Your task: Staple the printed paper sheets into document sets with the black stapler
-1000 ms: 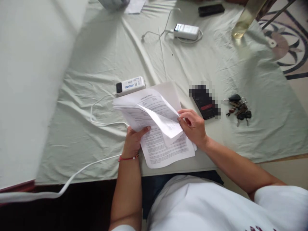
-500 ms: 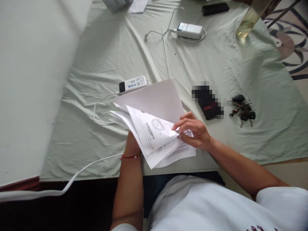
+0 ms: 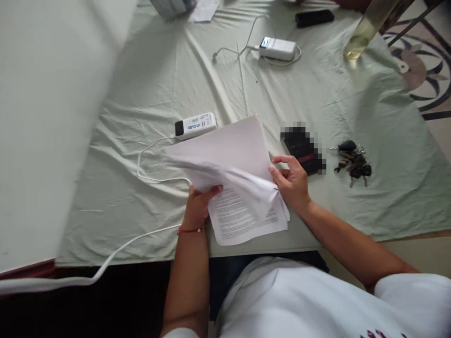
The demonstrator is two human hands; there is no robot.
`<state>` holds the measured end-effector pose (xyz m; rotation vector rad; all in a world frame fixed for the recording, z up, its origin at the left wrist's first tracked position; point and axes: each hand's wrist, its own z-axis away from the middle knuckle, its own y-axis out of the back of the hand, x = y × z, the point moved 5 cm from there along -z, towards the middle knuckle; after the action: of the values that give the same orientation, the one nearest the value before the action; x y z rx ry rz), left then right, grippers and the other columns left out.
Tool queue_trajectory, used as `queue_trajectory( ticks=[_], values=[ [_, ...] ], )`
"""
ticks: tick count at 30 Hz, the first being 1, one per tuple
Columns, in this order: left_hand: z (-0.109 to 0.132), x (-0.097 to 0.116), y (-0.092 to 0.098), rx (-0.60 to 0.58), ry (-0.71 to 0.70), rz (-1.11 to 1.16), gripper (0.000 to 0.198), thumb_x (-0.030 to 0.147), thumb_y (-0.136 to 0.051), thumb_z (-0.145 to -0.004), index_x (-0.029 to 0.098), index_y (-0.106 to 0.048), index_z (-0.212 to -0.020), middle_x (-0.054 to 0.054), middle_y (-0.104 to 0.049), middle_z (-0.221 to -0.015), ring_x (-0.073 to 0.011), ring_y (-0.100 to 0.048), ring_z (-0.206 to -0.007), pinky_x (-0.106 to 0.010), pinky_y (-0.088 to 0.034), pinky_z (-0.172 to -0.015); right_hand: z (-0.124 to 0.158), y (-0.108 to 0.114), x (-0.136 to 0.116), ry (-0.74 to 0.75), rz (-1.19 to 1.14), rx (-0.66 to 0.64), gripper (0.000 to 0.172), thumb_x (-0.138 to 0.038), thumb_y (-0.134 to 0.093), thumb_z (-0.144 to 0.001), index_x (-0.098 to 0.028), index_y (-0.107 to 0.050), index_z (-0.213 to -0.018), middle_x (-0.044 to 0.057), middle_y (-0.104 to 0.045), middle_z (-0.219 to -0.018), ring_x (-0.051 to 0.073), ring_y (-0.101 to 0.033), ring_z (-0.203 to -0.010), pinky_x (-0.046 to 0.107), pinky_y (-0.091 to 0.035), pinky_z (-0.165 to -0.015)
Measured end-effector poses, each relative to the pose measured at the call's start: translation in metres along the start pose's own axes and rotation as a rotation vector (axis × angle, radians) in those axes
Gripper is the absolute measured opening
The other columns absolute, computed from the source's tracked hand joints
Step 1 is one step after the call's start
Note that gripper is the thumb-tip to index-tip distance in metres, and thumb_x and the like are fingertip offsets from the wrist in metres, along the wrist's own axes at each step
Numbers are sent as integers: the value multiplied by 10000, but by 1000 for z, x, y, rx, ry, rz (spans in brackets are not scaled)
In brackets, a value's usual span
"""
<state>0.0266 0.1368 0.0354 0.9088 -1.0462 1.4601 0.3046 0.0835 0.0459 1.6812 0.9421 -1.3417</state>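
A stack of printed paper sheets (image 3: 232, 188) lies at the near edge of a table covered by a pale green cloth (image 3: 158, 103). My left hand (image 3: 199, 204) grips the stack's left side, thumb on top, and holds several turned-back pages up. A red string bracelet is on that wrist. My right hand (image 3: 291, 183) pinches the right edge of a page that is lifted and curled over. The bottom sheet with printed text lies flat under it.
A white power bank (image 3: 195, 125) with a white cable lies just behind the papers. A dark phone (image 3: 303, 148) and a bunch of keys (image 3: 352, 162) lie to the right. Farther back are a second power bank (image 3: 277, 48), another phone (image 3: 314, 18) and a glass bottle (image 3: 364, 30).
My right hand has turned another page up and over toward the left. The sheet with the round stamp is now folded back, and a page of plain text shows beneath.
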Motion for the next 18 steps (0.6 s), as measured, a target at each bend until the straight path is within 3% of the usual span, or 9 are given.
queue_trajectory(
  ticks=[2, 5, 8, 13, 15, 18],
  values=[
    [1, 0, -1, -1, -11, 19, 584, 279, -1060, -466, 196, -818, -991, -65, -837, -1010, -320, -793, -978, -450, -657, -930, -4, 1, 2, 12, 81, 14, 174, -315, -766, -898, -209, -703, -1020, 10, -724, -1026, 37, -492, -485, 222, -438, -479],
    [2, 1, -1, 5, -16, 30, 586, 247, -1053, -476, 191, -820, -1010, -72, -843, -1060, -324, -797, -1000, -455, -658, -942, -6, 0, -1, 90, 146, 3, 132, -324, -751, -910, -217, -690, -862, -30, -651, -776, 82, -487, -551, 238, -432, -541],
    [3, 2, -3, -1, 7, 49, 565, 238, -1061, -497, 173, -820, -1004, -69, -846, -1035, -314, -794, -962, -464, -658, -927, -2, 0, -11, 244, 190, 15, 181, -318, -707, -970, -226, -692, -815, -27, -625, -713, 104, -496, -569, 265, -436, -577],
    [2, 4, -4, 25, 10, 87, 595, 245, -1078, -463, 167, -817, -992, -52, -849, -1009, -293, -789, -929, -465, -660, -921, 9, -1, -28, 482, 227, -5, 145, -230, -638, -1045, -248, -772, -990, 36, -747, -926, 146, -675, -787, 280, -535, -715],
    [1, 4, -3, 43, 11, 86, 620, 266, -1086, -426, 168, -812, -974, -56, -849, -993, -300, -790, -911, -467, -666, -893, 13, 0, -34, 538, 241, 32, 183, -179, -645, -1038, -268, -790, -1103, 40, -734, -984, 140, -683, -814, 268, -545, -727],
    [1, 3, -2, 44, 20, 77, 633, 291, -1089, -411, 169, -805, -963, -62, -846, -979, -308, -786, -902, -479, -658, -887, 16, 1, -40, 568, 284, 71, 288, -145, -678, -1012, -285, -759, -1250, 12, -689, -934, 111, -603, -678, 249, -520, -654]
  ],
)
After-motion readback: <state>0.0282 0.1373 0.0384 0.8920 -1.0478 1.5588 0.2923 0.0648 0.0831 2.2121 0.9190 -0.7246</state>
